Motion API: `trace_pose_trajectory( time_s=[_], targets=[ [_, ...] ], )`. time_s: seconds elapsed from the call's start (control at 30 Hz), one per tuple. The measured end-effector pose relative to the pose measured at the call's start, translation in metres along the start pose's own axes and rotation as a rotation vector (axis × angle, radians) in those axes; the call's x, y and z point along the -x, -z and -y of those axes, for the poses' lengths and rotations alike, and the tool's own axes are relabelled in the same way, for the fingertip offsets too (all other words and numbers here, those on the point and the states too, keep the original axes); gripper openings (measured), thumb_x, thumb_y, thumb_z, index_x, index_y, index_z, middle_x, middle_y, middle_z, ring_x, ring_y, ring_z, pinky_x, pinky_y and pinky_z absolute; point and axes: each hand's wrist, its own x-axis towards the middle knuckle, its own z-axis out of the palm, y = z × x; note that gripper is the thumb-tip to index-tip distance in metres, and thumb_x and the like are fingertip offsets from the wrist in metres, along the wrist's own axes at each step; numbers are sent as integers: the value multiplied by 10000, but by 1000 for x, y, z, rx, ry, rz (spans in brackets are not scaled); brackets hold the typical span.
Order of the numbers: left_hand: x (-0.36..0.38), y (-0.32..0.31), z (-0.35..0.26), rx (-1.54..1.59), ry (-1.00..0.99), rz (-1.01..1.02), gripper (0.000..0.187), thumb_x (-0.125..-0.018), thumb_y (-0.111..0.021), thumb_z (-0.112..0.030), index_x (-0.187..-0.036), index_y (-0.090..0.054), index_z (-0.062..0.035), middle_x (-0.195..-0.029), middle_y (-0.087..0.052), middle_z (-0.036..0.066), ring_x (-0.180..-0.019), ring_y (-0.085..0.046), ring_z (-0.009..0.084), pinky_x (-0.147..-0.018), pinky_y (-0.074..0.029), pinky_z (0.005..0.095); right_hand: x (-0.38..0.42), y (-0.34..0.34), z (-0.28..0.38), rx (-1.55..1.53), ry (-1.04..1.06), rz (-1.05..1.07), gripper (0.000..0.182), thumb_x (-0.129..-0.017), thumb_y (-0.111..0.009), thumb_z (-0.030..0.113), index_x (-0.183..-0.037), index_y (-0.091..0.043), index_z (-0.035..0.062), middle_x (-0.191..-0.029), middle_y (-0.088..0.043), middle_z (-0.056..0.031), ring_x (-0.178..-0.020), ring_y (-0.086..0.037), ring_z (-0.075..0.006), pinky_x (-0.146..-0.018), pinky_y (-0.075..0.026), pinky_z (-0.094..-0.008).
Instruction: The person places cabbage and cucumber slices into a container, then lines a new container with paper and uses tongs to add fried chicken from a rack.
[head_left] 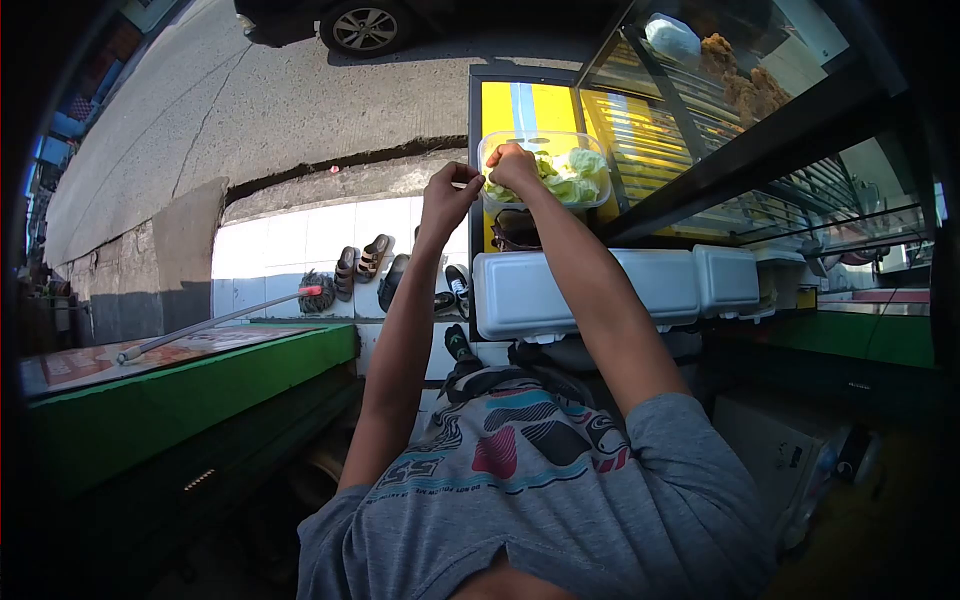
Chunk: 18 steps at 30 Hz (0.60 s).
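Where the wearer's body begins: a grey printed shirt (pixel 540 490) fills the near side, well short of the clear container (pixel 560 134).
Green ledge (pixel 200 375): nearer than the container and far to its left, with the pole of a mop (pixel 317 292) lying across it.
Foam boxes: a long white box (pixel 590 295) lies just on the near side of the container; a smaller white box (pixel 725 278) sits beside it, farther right.
Footwear: brown sandals (pixel 372 257) and a dark sneaker (pixel 458 285) stand on white tiles (pixel 290 240), left of the container and nearer.
Dark object (pixel 517 228): right against the near side of the container, too shadowed to name.
Left hand (pixel 450 192): at the container's left edge, fingers curled, thumb and forefinger close together; whether they pinch anything, I cannot tell.
Right hand (pixel 512 168): over the container's left part, fingers bent down toward the contents; its grip is hidden, so I cannot tell.
Leafy greens (pixel 575 180): inside the container, pale and bunched, mostly toward its right side.
Yellow surface (pixel 500 105): under and beyond the container.
Display case (pixel 690 150): right of the container, with browned food (pixel 750 95) and a white bundle (pixel 672 37) in its upper part.
Vehicle (pixel 370 28): on the road (pixel 330 100), well beyond the container and leftward.
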Motion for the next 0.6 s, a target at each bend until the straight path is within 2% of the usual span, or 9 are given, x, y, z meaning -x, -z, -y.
trace_pose_trajectory(
  time_s=[0.03, 0.17, 0.2, 0.3, 0.37, 0.4, 0.43, 0.53, 0.6],
  targets=[
    [1, 0, 2, 1, -15, 6, 238, -870, -683, -174, -985, -636, 29, -890, -683, 101, -739, -640, 138, -690, -512, 280, 6, 5, 1, -75, -19, -75, 139, -677, -697, 65, -804, -702, 120, -975, -690, -136, -954, -656, -317, -833, -520, -371],
    [5, 2, -2, -38, -2, 15, 239, -858, -693, -173, -979, -636, 25, -879, -685, 99, -763, -644, 148, -709, -512, 285, 25, 36, 4, -303, -10, -85, 228, -653, -699, 51, -876, -675, 98, -885, -699, -81, -861, -678, -235, -785, -519, -347],
    [5, 3, -4, -34, -4, 18, 239, -858, -693, -173, -979, -636, 25, -879, -685, 99, -763, -644, 148, -709, -512, 285, 34, 44, 5, -385, 63, -113, 254, -657, -720, 72, -904, -658, 74, -872, -695, -60, -862, -677, -205, -785, -517, -326],
    [7, 2, -11, -175, -120, -21, 261, -855, -696, -185, -1006, -633, 18, -912, -688, 106, -811, -657, 170, -732, -514, 300, 41, 56, -4, -517, 207, -261, 236, -674, -726, 73, -897, -651, 53, -874, -693, -70, -884, -678, -198, -798, -514, -313],
    [6, -5, -18, -87, -334, -177, 296, -820, -722, -174, -1040, -624, -4, -934, -692, 133, -782, -676, 206, -683, -531, 323, 46, 60, -10, -558, 253, -288, 230, -701, -726, 59, -914, -643, 33, -887, -684, -70, -911, -667, -187, -817, -511, -308],
    [4, -6, -24, -77, -372, -136, 438, -815, -736, -179, -1196, -583, -28, -985, -685, 149, -811, -679, 209, -699, -536, 328, 50, 63, -11, -622, 291, -233, 231, -719, -725, 51, -930, -634, 20, -911, -678, -70, -924, -659, -178, -822, -511, -304],
    [3, -9, -31, -74, -374, -132, 438, -815, -736, -179, -1196, -583, -28, -985, -685, 149, -811, -679, 209, -699, -536, 328, 55, 65, -13, -684, 328, -176, 233, -737, -724, 43, -945, -626, 6, -935, -672, -70, -936, -650, -169, -827, -510, -300],
    [7, -15, -58, -25, -375, 170, 627, -810, -750, -170, -1374, -482, -124, -1023, -679, 164, -873, -686, 197, -734, -543, 320, 66, 66, -17, -729, 297, -97, 253, -786, -724, 36, -1007, -604, 11, -1001, -644, -54, -967, -618, -142, -839, -507, -274],
    [-2, -15, -54, -35, -401, 254, 608, -810, -745, -145, -1362, -491, -119, -1023, -682, 161, -875, -690, 195, -735, -545, 315, 71, 70, -16, -734, 279, -72, 265, -814, -717, 43, -1049, -595, 25, -1034, -633, -47, -1001, -595, -128, -863, -495, -263]
  ],
)
